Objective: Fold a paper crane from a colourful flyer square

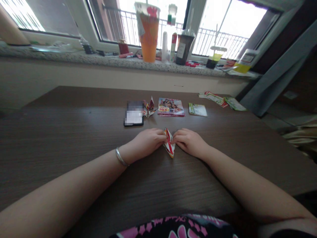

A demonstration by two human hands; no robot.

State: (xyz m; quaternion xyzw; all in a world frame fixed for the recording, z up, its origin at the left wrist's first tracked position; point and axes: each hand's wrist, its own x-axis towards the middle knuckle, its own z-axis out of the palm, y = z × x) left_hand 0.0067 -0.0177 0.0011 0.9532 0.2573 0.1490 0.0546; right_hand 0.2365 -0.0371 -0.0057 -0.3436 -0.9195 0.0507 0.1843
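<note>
A small piece of folded printed paper (169, 145), diamond-shaped with red, white and yellow print, lies on the dark wooden table in front of me. My left hand (152, 138) pinches its left edge, fingers closed, a silver bangle on the wrist. From the other side my right hand (189, 141) grips the right edge with bent fingers. The fingertips hide both side corners of the paper. Just beyond my left hand stands a folded paper crane (149, 109) of similar printed paper, beside a dark-framed tablet or phone (133, 114) with a blurred screen.
Behind the hands lie a stack of printed leaflets (171, 106) and a small green-white pile of cards (197, 109). More paper strips (215, 99) sit at the back right. On the stone windowsill (104, 61) stand a tall orange drink cup (150, 36), a dark cup (184, 48) and bottles.
</note>
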